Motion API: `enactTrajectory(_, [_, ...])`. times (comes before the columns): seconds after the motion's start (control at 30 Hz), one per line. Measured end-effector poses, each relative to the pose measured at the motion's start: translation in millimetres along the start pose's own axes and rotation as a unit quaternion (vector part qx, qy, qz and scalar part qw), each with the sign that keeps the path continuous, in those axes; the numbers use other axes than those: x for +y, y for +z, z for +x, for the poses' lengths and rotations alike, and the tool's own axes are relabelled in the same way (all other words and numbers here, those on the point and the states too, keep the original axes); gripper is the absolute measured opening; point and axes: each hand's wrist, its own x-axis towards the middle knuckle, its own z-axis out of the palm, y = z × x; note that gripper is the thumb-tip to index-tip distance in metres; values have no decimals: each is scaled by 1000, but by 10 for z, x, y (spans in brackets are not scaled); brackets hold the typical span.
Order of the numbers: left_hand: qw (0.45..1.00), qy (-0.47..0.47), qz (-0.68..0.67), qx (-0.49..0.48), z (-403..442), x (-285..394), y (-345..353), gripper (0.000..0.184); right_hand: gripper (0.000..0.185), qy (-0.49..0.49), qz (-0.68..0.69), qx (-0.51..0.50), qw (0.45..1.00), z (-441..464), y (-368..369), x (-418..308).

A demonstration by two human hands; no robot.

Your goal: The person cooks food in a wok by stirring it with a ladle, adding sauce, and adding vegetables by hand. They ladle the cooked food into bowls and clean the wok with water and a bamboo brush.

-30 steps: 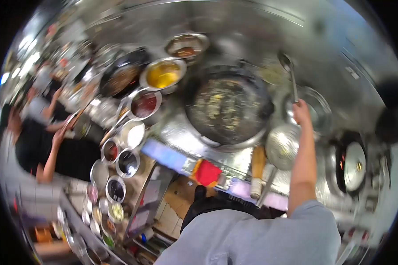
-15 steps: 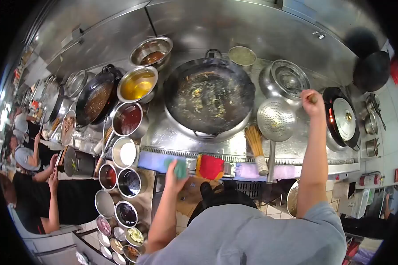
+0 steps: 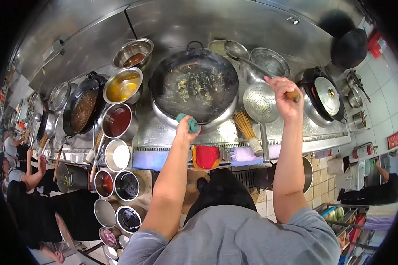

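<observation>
My left hand [image 3: 186, 130] is closed around a folded green cloth [image 3: 193, 123] at the near rim of a large black wok [image 3: 194, 90]. The wok's near handle is hidden behind the cloth and fingers. Bits of food and an oily film lie in the wok. In my right hand [image 3: 287, 98] is the wooden handle of a ladle [image 3: 237, 50], its metal bowl up at the back right of the wok. Below the ladle a perforated skimmer [image 3: 260, 104] lies on the stove, and a bamboo brush [image 3: 246, 132] is to its left.
Metal pots of sauces stand in a row on the left, among them a red sauce pot [image 3: 119, 121] and a bowl of yellow oil [image 3: 124, 88]. Another wok [image 3: 84, 106] is behind them. A lidded wok [image 3: 328, 99] is on the right. Co-workers, one in black [image 3: 53, 216], stand at left.
My left hand moved forward with the green cloth onto the wok's near rim. The ladle now reaches out over the back of the stove from my right hand.
</observation>
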Motion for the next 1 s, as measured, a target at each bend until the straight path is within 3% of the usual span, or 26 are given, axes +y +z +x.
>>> enactTrajectory(0.07, [1000, 16, 12, -2, 46, -5, -44, 17, 64, 59, -42, 14, 997, -156, -95, 16])
enactTrajectory(0.1, [999, 23, 33, 6, 10, 3, -46, 22, 50, 52, -95, 54, 993, -266, -128, -6])
enactTrajectory(0.13, [999, 19, 32, 8, -52, 1, -52, 22, 50, 49, -95, 58, 993, -373, -154, -61])
enactTrajectory(0.2, [999, 27, -29, 3, -160, -5, -73, 35, 37, 69, -316, 119, 939, -566, -198, -185])
enactTrajectory(0.23, [999, 6, -47, -18, -198, -15, -133, 47, 28, 53, -462, 152, 872, -681, -131, -151])
enactTrajectory(0.27, [999, 2, -50, -15, -242, -54, -190, 47, 28, 55, -463, 157, 871, -788, -84, -142])
enactTrajectory(0.33, [994, -21, -39, -105, -380, -200, -328, 50, 28, 62, -569, 201, 795, -1007, -2, -132])
enactTrajectory(0.4, [991, 4, 8, -134, -344, -495, -521, 56, 34, 61, -589, 206, 779, -1193, 34, -95])
enactTrajectory(0.43, [933, 140, 328, -43, -367, -666, -534, 57, 37, 59, -600, 192, 775, -1258, 5, -115])
enactTrajectory(0.47, [752, 259, 603, 56, -364, -815, -536, 59, 40, 59, -611, 177, 769, -1289, -23, -148])
enactTrajectory(0.5, [753, 256, 603, 59, -441, -927, -474, 59, 53, 48, -623, 189, 758, -1297, -136, -263])
enactTrajectory(0.53, [642, 238, 726, 60, -577, -1027, -370, 66, 53, 54, -622, 191, 757, -1246, -205, -372])
enactTrajectory(0.57, [513, 213, 829, 60, -672, -1103, -293, 74, 56, 4, -728, 224, 649, -1121, -257, -492])
enactTrajectory(0.6, [515, 208, 829, 65, -717, -1181, -288, 74, 58, -48, -813, 249, 524, -982, -345, -637])
enactTrajectory(0.63, [466, 249, 845, 84, -736, -1240, -280, 79, 61, -68, -863, 232, 444, -797, -476, -969])
enactTrajectory(0.67, [416, 289, 856, 103, -751, -1293, -253, 85, 60, -121, -921, 205, 307, -543, -720, -1383])
enactTrajectory(0.7, [417, 315, 845, 116, -848, -1320, -174, 89, 58, -176, -956, 172, 163, -264, -873, -1702])
enactTrajectory(0.73, [410, 383, 821, 106, -940, -1383, -128, 83, 58, -180, -956, 163, 164, 19, -833, -1844])
enactTrajectory(0.77, [439, 386, 810, 50, -1106, -1418, 18, 72, 46, -158, -936, 215, 230, 265, -802, -1952])
enactTrajectory(0.8, [455, 455, 765, -14, -1070, -1622, -51, 51, 35, -130, -908, 269, 293, 445, -788, -2040])
enactTrajectory(0.87, [542, 448, 683, -197, -1083, -1856, 2, 19, 19, -72, -832, 368, 409, 800, -743, -2213])
enactTrajectory(0.9, [540, 474, 668, -194, -1123, -1807, 109, 17, 6, -34, -650, 317, 690, 914, -715, -2596])
enactTrajectory(0.93, [536, 498, 653, -193, -1185, -1706, 249, 15, 6, -34, -651, 316, 690, 990, -595, -2736])
enactTrajectory(0.97, [501, 564, 649, -97, -1155, -1511, 352, 15, 8, -30, -502, 255, 826, 988, -451, -2805])
enactTrajectory(1.0, [461, 618, 637, 1, -1107, -1252, 434, 15, 9, -26, -330, 186, 925, 924, -332, -2800])
